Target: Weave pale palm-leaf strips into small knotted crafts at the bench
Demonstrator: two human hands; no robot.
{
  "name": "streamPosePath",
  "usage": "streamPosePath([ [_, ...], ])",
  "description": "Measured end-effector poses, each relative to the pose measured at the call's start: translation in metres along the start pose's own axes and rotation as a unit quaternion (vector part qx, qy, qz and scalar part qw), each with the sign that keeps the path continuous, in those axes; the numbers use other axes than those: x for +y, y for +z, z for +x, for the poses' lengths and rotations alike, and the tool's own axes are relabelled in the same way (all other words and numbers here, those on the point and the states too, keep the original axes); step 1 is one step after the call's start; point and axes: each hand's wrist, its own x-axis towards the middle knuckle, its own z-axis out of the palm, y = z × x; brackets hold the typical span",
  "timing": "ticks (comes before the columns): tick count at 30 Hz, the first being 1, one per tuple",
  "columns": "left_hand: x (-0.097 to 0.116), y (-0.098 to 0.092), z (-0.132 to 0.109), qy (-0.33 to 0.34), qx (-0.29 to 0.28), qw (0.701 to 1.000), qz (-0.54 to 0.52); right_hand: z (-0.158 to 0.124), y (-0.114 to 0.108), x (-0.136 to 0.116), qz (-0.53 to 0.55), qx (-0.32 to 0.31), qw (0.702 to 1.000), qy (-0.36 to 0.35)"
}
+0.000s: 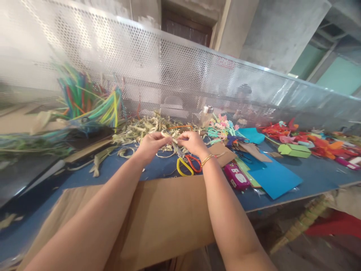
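Note:
My left hand (151, 146) and my right hand (193, 142) are close together over the blue table, fingertips pinched. A pale strip of dried leaf or husk (168, 136) runs between them, small and partly hidden by the fingers. Just below lies a pair of scissors (184, 165) with one yellow and one red-orange handle loop. Behind the hands spreads a pile of similar dried strips (141, 128). A flat cardboard sheet (169, 214) lies under my forearms, reaching over the near table edge.
Colourful thin stems (81, 98) stand in a bundle at left. To the right are paper flowers (222, 126), blue paper sheets (273, 177), a purple box (237, 176), a green paper shape (295, 150) and red-orange pieces (324, 145). A perforated metal panel (180, 75) borders the table's back.

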Motion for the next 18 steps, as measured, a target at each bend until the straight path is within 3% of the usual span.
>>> streamPosePath([
  [3, -0.003, -0.001, 0.002, -0.007, 0.083, 0.996, 0.016, 0.0, 0.005, -0.005, -0.043, 0.005, 0.998, -0.035],
  [6, -0.003, -0.001, 0.003, -0.032, 0.12, 0.991, 0.04, -0.001, 0.007, -0.009, -0.079, 0.018, 0.995, -0.066],
  [11, -0.003, -0.003, 0.004, -0.067, 0.122, 0.989, 0.053, -0.001, 0.005, -0.01, -0.122, 0.056, 0.988, -0.075],
  [15, -0.004, -0.003, 0.004, -0.072, 0.129, 0.986, 0.08, -0.001, 0.01, -0.012, -0.102, 0.015, 0.989, -0.102],
  [18, -0.004, -0.004, 0.003, -0.056, 0.129, 0.976, 0.163, -0.002, 0.015, -0.015, -0.103, -0.001, 0.987, -0.122],
])
